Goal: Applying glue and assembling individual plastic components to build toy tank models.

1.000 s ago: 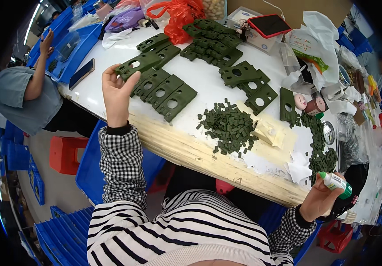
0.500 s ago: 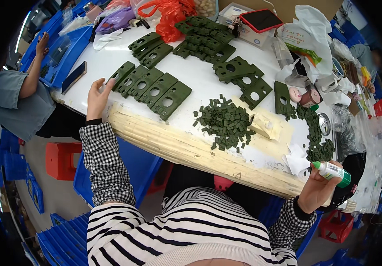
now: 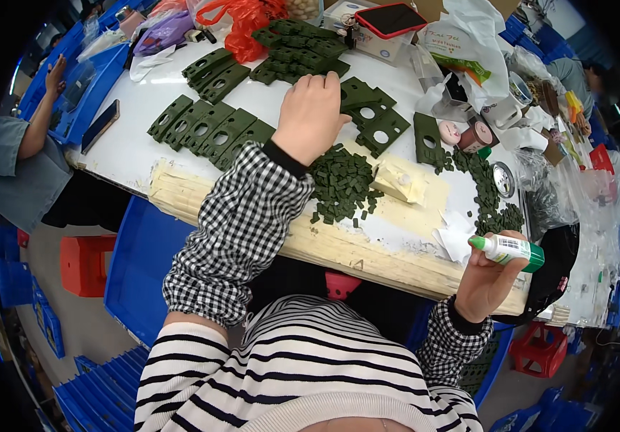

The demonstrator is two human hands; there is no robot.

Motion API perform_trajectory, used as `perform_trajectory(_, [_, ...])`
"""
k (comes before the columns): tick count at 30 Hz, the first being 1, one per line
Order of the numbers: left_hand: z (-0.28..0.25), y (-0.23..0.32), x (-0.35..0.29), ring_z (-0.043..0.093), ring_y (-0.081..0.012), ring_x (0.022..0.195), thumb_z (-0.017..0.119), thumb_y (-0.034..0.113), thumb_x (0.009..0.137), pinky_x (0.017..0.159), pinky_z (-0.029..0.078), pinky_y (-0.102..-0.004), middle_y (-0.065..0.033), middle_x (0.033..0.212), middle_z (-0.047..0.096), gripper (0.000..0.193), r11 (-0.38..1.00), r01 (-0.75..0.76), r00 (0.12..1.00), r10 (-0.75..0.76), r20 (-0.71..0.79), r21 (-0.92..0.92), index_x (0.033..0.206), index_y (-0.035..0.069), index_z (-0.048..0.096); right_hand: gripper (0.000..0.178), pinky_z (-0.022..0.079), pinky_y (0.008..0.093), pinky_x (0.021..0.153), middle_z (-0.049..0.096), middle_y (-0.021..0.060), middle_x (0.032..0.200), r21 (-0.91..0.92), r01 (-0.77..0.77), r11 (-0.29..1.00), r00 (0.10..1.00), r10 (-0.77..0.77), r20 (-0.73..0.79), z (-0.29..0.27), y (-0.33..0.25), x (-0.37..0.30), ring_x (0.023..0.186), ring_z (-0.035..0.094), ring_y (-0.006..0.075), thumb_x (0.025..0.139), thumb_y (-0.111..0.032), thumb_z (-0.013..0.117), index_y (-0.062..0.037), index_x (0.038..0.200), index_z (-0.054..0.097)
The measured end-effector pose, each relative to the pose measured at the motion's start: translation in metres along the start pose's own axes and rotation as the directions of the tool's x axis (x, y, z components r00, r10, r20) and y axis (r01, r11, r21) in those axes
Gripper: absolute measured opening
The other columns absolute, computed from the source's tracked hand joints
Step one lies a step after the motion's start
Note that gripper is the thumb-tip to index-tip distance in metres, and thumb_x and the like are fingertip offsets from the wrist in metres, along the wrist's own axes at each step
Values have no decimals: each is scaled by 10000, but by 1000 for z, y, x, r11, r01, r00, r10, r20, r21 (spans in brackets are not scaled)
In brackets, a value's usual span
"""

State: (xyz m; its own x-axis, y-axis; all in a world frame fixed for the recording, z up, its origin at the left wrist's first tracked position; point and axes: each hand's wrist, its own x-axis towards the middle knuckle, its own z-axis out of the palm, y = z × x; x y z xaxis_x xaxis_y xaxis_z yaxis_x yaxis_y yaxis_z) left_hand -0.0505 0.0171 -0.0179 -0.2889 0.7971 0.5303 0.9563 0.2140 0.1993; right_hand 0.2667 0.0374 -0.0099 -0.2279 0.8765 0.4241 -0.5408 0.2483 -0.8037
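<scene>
Left hand [image 3: 310, 119], fingers bent, is over the table [image 3: 414, 227] between the stacked green plates [image 3: 303, 47] and the overlapping green plates [image 3: 383, 135]; whether it grips one cannot be told. Right hand [image 3: 484, 284] grasps a white-and-green bottle [image 3: 513, 250], nozzle pointing left. The checked sleeve [image 3: 245, 223] partly hides the row of green plates [image 3: 198, 128] and the heap of small green pieces [image 3: 342, 183]. A pale block [image 3: 400, 180] stands beside the heap; beyond lie a red bag [image 3: 244, 32] and a red-rimmed phone [image 3: 391, 20].

Red-cased phone [image 3: 391, 20]; red plastic bag [image 3: 244, 36]; purple bag [image 3: 164, 34]; red stool [image 3: 84, 268] at left.
</scene>
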Motion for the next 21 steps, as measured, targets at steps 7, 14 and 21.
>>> perform_trajectory(7, [20,3,17,600,-315,893,760,133,709,757,502,-394,-155,950,597,338,979,29,1000,-27,-13,201,939,-15,562,539,493,264,578,600,118,912,-121,14,993,999,-18,-27,-20,-6,0,666,606,181,946,-477,501,28,1131,477])
perform_trajectory(14, [-35,43,11,587,-246,865,738,82,705,753,481,-312,-118,962,562,446,836,-222,968,127,-217,-501,1107,-21,574,447,523,299,656,573,116,1065,-125,90,988,990,-76,116,7,-16,62,837,628,207,962,-387,517,13,1160,486])
perform_trajectory(21, [-37,72,5,533,-317,894,733,64,650,807,444,-371,-165,1007,574,507,647,-333,938,298,-175,-686,1122,-18,565,302,489,383,904,627,172,1069,-30,84,996,955,-72,288,29,7,114,1007,629,266,961,-209,555,32,1136,506])
